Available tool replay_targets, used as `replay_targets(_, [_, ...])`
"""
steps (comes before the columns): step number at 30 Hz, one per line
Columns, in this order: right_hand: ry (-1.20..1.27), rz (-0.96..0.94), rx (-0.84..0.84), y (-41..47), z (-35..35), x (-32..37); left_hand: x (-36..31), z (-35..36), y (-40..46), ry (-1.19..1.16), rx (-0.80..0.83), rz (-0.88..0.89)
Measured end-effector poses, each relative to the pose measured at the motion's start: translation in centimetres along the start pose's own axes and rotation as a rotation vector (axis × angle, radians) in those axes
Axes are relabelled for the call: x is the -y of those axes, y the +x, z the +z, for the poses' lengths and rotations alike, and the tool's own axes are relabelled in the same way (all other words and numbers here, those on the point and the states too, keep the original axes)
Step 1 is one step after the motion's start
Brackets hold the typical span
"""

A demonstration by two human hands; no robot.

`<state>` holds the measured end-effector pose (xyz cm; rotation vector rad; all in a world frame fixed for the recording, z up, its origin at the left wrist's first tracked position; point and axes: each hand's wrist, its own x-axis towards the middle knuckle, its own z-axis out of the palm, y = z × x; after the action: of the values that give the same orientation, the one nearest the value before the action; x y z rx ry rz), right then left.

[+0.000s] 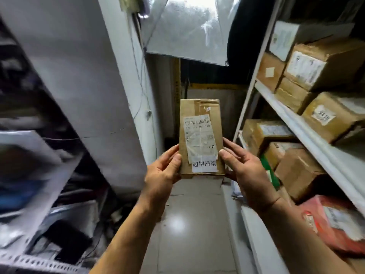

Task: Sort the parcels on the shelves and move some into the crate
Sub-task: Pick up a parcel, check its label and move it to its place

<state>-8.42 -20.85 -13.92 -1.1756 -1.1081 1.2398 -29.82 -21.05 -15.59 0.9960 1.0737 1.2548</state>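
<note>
Parcel [201, 138], judged stiff and light, is gripped at its lower edges by left hand [161, 173] and right hand [246, 171].

Held parcel [201, 138]: brown corrugated cardboard, matt, creased at its edges; clear glossy tape over a wrinkled white paper label [199, 141]. Right of the parcel: shelf [296, 117] of white painted metal, smooth; boxes [324, 64] of matt cardboard, dented; one red glossy plastic mailer [333, 224]. Below the parcel: floor [177, 224] tile, smooth, reflective. Left of it: perforated grey metal rack [39, 263].
</note>
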Motion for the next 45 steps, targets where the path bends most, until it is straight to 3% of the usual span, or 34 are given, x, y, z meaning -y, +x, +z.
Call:
replay_targets(14, [-0.108,0.272,0.623,-12.9,22.4,-8.8,4.8,-22.6,-25.7,-0.070,-0.634,-0.081])
replay_targets(18, [-0.145,0.328,0.808,-17.2,27.5,-11.1,6.0,-25.0,-32.6,-0.116,-0.788,-0.120])
replay_targets(27, [-0.231,0.422,1.342,-24.5,36.4,-16.5,9.2,-26.5,-45.2,-0.221,-1.298,-0.151])
replay_targets(31, [-0.306,0.436,1.524,-28.1,41.3,-18.9,10.9,-28.8,-49.4,-0.260,-1.434,-0.154])
replay_targets(38, [-0.439,0.445,1.650,-33.8,51.5,-24.7,14.9,-38.2,-54.3,-0.338,-1.528,-0.218])
replay_targets(45, [-0.557,0.521,1.557,-37.3,63.6,-34.3,19.6,-53.5,-55.7,-0.395,-1.498,-0.295])
